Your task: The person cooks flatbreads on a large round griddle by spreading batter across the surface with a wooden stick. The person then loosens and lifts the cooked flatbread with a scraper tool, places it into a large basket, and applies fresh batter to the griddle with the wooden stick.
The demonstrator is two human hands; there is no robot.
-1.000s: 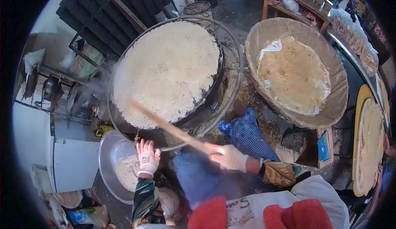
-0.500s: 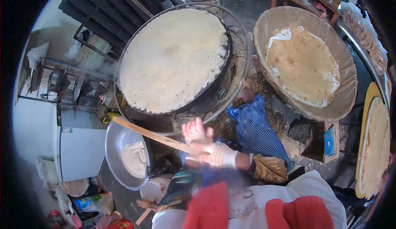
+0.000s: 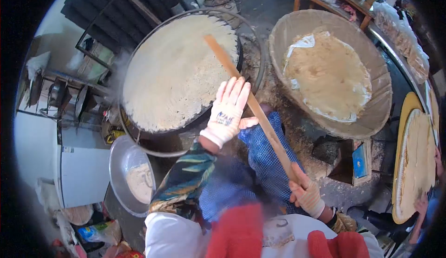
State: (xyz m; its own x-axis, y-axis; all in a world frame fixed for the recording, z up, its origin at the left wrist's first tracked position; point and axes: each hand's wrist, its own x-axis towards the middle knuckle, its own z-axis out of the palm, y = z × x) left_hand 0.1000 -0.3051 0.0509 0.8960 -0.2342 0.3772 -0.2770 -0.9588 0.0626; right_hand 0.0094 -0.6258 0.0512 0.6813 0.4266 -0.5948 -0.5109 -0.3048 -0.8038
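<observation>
Wooden strip has swung from above the bowl to slant over the griddle's near-right edge. On the griddle's near side, the right hand grips its end, presumably for leverage; the left hand, fingers extended, meets its middle, apparently steadying.

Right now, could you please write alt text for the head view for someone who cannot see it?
A gloved right hand grips a long wooden stick whose far end shows against a round, pale batter-like layer; the open, gloved left hand overlaps the stick. A lined basket of flat, brownish food stands right, a metal bowl lower left.
</observation>
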